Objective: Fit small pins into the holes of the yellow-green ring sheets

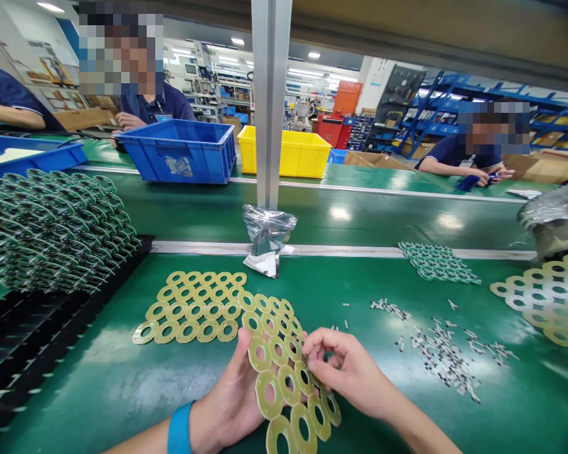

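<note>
In the head view, holding the tilted ring panel in the fingers of the left hand; curling the right hand at its right edge, impossible to tell whether pinching; beyond the fingers, blue bin and yellow bin, contents hidden; leftward, black rack with green boards.

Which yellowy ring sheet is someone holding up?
The middle sheet: left hand holding it, right hand at its edge. No hand touches the left sheet or right sheet.
</note>
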Available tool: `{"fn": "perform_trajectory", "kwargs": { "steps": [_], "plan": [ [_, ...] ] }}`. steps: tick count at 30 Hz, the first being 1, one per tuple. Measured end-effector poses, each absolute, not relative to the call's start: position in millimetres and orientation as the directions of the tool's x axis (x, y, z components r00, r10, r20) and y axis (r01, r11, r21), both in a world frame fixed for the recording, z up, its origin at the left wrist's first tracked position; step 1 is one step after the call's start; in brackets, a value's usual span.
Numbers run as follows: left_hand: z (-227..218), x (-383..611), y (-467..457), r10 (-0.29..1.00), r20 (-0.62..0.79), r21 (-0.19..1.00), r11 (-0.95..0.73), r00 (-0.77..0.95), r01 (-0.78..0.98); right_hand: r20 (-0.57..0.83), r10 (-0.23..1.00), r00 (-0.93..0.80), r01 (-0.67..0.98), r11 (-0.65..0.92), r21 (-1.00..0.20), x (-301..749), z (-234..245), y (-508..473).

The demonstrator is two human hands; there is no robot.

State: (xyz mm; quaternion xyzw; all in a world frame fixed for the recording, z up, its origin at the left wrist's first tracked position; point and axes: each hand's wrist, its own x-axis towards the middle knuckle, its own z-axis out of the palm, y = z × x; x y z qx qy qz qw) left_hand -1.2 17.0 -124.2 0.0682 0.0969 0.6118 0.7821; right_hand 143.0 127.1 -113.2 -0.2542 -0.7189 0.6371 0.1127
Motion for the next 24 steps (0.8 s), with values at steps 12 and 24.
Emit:
{"fn": "perform_trajectory", "kwargs": {
  "steps": [12,24],
  "plan": [
    [-127.0,-1.3,18.1,0.967,-0.093,0.24,0.255,0.239,-0.937,-0.177,0.509,-0.842,0.234,0.049,-0.971,141.6,-113.4,127.1],
    [-126.8,2.3,16.5,0.975,-0.129,0.27,0.211,0.182,-0.94,-0.097,0.545,-0.833,0.274,0.253,-0.928,141.7,-115.2,124.2]
  ]
}}
